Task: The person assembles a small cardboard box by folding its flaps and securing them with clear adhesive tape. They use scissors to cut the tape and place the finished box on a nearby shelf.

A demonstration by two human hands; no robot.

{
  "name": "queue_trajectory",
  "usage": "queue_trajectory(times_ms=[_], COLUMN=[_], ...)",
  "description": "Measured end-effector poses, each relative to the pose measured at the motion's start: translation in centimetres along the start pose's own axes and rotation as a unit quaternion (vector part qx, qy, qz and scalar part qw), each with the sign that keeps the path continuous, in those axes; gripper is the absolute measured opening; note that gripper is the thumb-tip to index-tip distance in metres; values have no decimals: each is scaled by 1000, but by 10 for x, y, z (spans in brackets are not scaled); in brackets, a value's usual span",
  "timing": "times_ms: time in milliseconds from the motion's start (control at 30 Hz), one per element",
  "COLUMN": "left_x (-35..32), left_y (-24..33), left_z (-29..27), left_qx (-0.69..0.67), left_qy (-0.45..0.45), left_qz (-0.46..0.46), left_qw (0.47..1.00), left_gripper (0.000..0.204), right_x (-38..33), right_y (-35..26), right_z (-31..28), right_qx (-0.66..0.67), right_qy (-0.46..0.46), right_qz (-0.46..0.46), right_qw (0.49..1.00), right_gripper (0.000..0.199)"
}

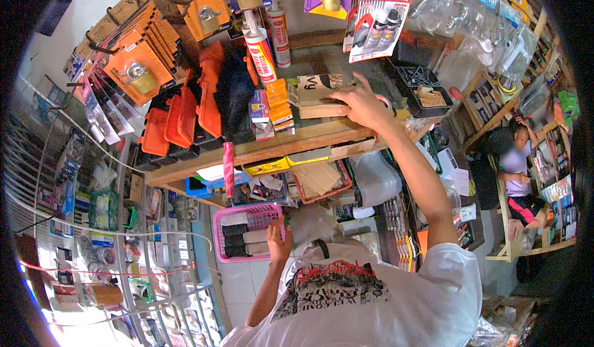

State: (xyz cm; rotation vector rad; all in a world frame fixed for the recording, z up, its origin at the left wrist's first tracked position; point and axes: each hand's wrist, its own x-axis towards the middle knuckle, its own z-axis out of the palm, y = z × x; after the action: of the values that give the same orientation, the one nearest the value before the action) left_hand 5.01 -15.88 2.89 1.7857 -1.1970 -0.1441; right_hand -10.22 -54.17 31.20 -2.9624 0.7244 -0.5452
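Note:
My right hand (365, 104) reaches over a wooden shelf and grips the right end of a small brown cardboard box (318, 109) with dark handwriting on it. One finger stays raised above the box. Left of the box are small orange and yellow packets (279, 107) in a stack. Lower down, my left hand (279, 240) hangs in front of the right edge of a pink plastic basket (228, 214). Its fingers are loosely stretched and hold nothing that I can see. The basket contains dark and pale rolled items, whose kind I cannot make out.
Carded padlocks (139, 78) and an epoxy pack (378, 22) hang above the shelf. Sealant tubes (260, 53) and orange plastic cases (180, 118) stand along it. A black tray of screws (427, 90) lies right. Another person (516, 161) sits far right.

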Motion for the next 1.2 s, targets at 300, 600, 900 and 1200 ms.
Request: queue_trajectory(times_ms=[300, 600, 900, 1200], left_x=[-118, -214, -440, -532], left_y=[-154, -197, -200, -146], left_z=[12, -1, 5, 52], left_qx=[-234, -71, -69, -132], left_qy=[37, 41, 73, 97], left_qz=[-255, -378, -621, -767], left_qw=[938, 922, 777, 620], left_gripper=[37, 35, 42, 39], right_x=[-60, -106, -176, -143], right_y=[-70, -158, -191, -213], right_z=[4, 185, 383, 416], right_qx=[221, 323, 293, 387], right_qy=[287, -472, -603, -564], right_qz=[31, -90, 40, 93], right_qw=[932, 815, 741, 724], right_gripper=[26, 58, 65, 37])
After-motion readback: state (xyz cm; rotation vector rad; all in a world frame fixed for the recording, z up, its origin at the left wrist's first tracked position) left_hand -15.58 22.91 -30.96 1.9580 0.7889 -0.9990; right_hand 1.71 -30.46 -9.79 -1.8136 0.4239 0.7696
